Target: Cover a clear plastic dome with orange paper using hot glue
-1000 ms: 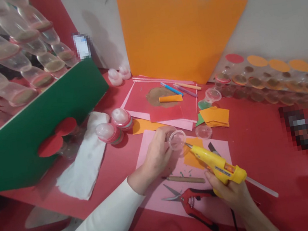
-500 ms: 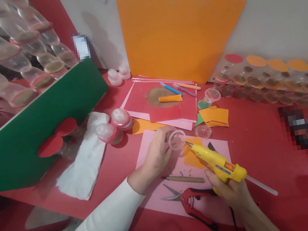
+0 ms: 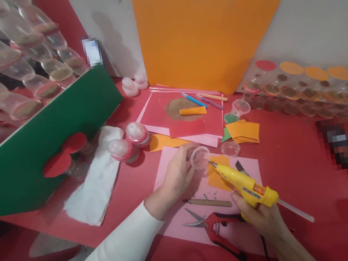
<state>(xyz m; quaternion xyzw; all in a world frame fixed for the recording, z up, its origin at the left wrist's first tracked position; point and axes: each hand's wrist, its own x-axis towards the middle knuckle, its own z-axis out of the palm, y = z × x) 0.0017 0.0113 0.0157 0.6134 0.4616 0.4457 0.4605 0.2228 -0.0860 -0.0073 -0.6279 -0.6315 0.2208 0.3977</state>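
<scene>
**Glue gun nozzle at the rim of a clear cup, above the pink sheet**

In the head view, the pink sheet (image 3: 195,236) lies on the red worktop (image 3: 288,156), with both hands over or beside it. The left hand (image 3: 178,172), above the sheet's far left part, is closed round a small clear cup (image 3: 200,158), its round mouth turned toward the camera and somewhat to the right. The right hand (image 3: 264,218), at the sheet's near right edge, is wrapped round the handle of a yellow glue gun (image 3: 235,178); its trigger finger is hidden.

The gun's long axis slants across the sheet's right side, nozzle toward the far left, glue stick (image 3: 297,211) trailing out past the right edge. The tip sits at the right-hand side of the cup's rim; whether they touch cannot be told. The left hand is the nearer to the cup, the right reaching it only through the gun.

Beneath the gun, an orange piece (image 3: 217,181) lies on the sheet. Nearer the sheet's close edge are a brown stick-like tool (image 3: 211,202) and red-handled shears (image 3: 212,226), blades parted. Another clear cup (image 3: 230,149) stands just beyond the far edge, near a stack of orange cards (image 3: 244,132). Left of the sheet lie a white cloth (image 3: 98,196) and a green panel (image 3: 7,171); well beyond it, an orange board (image 3: 205,36) leans against the pale wall (image 3: 315,0).
</scene>
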